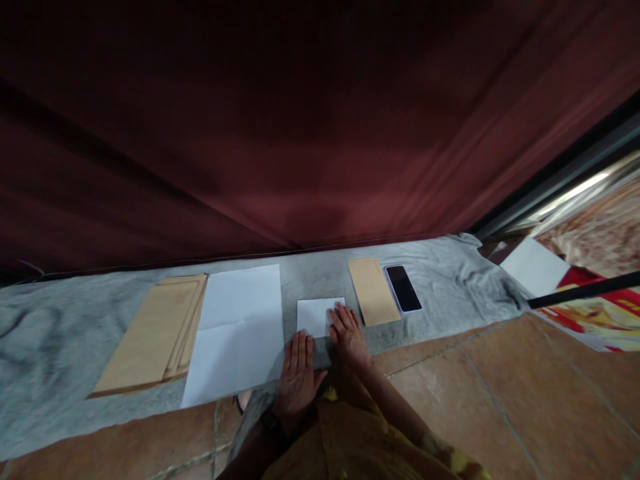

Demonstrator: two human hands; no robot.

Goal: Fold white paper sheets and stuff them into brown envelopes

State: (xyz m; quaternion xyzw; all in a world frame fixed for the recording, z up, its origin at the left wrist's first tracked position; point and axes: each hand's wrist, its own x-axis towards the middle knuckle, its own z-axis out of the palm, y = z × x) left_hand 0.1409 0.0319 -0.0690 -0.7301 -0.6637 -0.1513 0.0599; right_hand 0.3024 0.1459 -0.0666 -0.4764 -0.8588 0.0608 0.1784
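Observation:
A small folded white paper [315, 315] lies on the grey cloth [60, 333] in front of me. My right hand [349, 338] lies flat with its fingers stretched out, the fingertips pressing on the paper's right edge. My left hand [299, 378] rests flat on the cloth just below the paper's lower left corner, fingers together and extended. Neither hand holds anything.
A stack of brown envelopes [150, 337] and large white sheets [237, 333] lie to the left. A single brown envelope [373, 291] and a black phone [403, 288] lie to the right. Dark red curtain [300, 133] behind; tiled floor [500, 400] in front; another white sheet [535, 267] far right.

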